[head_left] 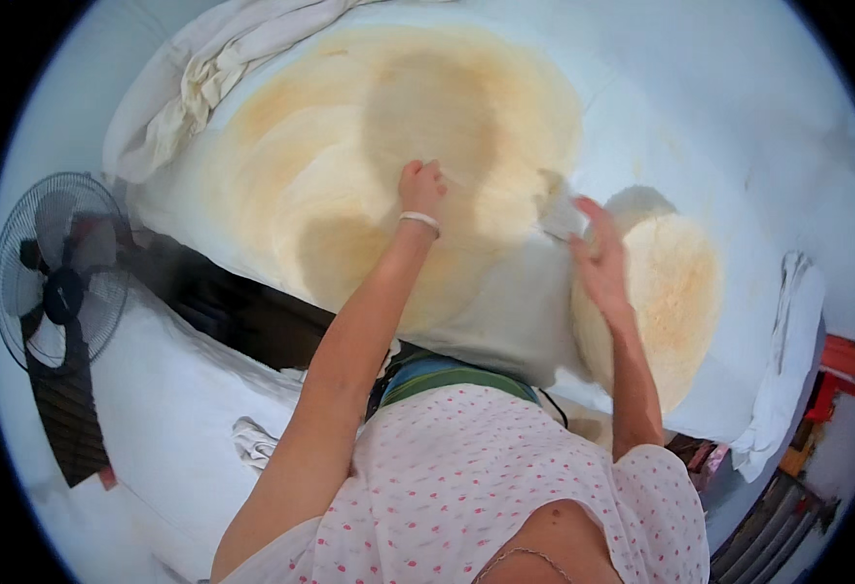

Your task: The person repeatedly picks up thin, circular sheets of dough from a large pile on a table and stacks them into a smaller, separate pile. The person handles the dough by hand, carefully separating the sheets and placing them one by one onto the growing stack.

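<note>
Before me is a broad surface covered in white cloth [661, 146], with a large yellow-brown discoloured area [288, 124] across its middle. My left hand [421, 188], with a pale band at the wrist, is over this area. Its fingers are curled, and whether anything is between them is hidden. To the right, my right hand [602, 255] has thumb and fingers around the edge of a small, blurred grey-white piece [560, 213], perhaps cloth. Just beside that hand is a rounded tan patch [672, 292]; whether it is a mark or a separate layer is unclear.
At the left stands a fan [62, 292] with a wire guard. Bunched white cloth [208, 80] lines the far left edge, and more cloth [781, 365] hangs at the right. A dark gap [245, 306] separates the surface from a lower white-covered one [179, 387]. A black cord [559, 409] passes my waist.
</note>
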A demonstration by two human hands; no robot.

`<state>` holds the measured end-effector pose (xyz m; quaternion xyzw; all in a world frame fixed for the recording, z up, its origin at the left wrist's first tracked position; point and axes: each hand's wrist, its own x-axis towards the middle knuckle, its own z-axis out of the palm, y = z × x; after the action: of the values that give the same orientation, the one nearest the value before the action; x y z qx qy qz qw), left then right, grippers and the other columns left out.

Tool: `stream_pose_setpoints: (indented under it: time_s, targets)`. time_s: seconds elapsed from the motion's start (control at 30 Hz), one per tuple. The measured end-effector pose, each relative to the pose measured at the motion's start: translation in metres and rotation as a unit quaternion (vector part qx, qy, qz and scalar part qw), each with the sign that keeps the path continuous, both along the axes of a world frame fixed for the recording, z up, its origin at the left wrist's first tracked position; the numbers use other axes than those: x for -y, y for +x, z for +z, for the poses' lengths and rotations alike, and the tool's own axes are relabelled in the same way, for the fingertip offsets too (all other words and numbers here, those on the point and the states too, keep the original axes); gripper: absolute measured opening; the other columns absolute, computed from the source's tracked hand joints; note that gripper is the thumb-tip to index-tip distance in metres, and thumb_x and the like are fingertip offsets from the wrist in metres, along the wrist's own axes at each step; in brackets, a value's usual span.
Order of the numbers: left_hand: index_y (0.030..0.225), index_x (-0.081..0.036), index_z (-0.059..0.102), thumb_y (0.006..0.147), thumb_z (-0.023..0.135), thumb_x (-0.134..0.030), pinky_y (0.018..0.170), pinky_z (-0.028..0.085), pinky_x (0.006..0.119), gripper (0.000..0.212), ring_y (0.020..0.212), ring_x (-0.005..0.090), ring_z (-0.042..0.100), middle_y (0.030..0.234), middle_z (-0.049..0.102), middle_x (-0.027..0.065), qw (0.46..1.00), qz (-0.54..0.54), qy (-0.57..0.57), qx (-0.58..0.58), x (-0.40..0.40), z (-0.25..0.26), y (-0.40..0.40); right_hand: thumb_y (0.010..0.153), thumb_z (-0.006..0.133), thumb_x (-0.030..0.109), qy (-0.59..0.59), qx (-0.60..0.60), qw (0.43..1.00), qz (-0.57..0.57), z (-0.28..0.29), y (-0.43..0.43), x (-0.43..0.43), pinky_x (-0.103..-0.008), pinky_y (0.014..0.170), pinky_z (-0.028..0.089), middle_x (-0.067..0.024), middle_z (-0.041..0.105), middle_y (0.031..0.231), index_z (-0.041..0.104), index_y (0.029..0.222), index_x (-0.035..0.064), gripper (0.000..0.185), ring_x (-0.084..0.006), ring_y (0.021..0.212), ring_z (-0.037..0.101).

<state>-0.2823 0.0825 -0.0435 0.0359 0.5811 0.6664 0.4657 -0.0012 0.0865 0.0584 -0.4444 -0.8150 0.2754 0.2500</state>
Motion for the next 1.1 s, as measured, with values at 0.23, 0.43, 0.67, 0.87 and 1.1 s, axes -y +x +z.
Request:
stream_pose_setpoints:
  time_s: [0.23,0.43,0.67,0.87,1.1]
  targets:
    - [0.092,-0.006,0.055,0.081,0.062,-0.013,0.058,0.047,0.031,0.015,0.071,0.0168,0.059,0.076,0.055,0.0042,0.996,-0.061,-0.049,0.039,-0.025,-0.003,-0.021,0.075,0.057,0.002,0.035,0.051,0.993,0.099,-0.070,-0.137,-0.033,-0.0427,0.097,0.041,-0.0209,0.050,0.125,0.047,0.126,0.0045,0.052,-0.0369,0.116,0.048]
    - [0.086,-0.005,0.057,0.080,0.062,-0.013,0.051,0.048,0.029,0.011,0.062,0.0179,0.061,0.074,0.059,0.0066,0.994,-0.033,-0.081,0.067,-0.026,-0.006,-0.031,0.075,0.057,0.008,0.211,0.154,0.957,0.122,-0.100,-0.145,-0.033,-0.0423,0.090,0.046,-0.0175,0.052,0.123,0.054,0.116,0.0032,0.042,-0.0375,0.111,0.051]
    - [0.078,-0.002,0.057,0.078,0.063,-0.011,0.043,0.047,0.028,0.010,0.052,0.0178,0.061,0.069,0.061,0.0072,0.990,-0.040,-0.130,0.027,-0.029,0.009,-0.036,0.071,0.063,0.011,0.255,0.116,0.944,0.173,-0.102,-0.137,-0.047,-0.0412,0.090,0.046,-0.0115,0.054,0.120,0.057,0.109,0.0018,0.040,-0.0345,0.108,0.052]
    - [0.053,-0.006,0.053,0.076,0.065,-0.011,0.042,0.043,0.028,0.026,0.049,0.0159,0.059,0.052,0.055,0.0047,0.973,-0.126,-0.168,-0.096,-0.039,0.007,-0.040,0.069,0.067,0.015,0.194,0.074,0.967,0.145,-0.088,-0.137,-0.045,-0.0433,0.094,0.041,-0.0132,0.052,0.122,0.055,0.112,0.0022,0.046,-0.0339,0.113,0.048]
    - [0.056,-0.006,0.056,0.074,0.066,-0.010,0.042,0.039,0.029,0.021,0.048,0.0142,0.054,0.052,0.053,0.0039,0.926,-0.189,-0.168,-0.279,-0.059,0.005,-0.047,0.071,0.067,0.018,0.156,0.035,0.981,0.110,-0.076,-0.153,-0.055,-0.0444,0.098,0.037,-0.0146,0.047,0.131,0.047,0.129,0.0042,0.063,-0.0333,0.120,0.044]
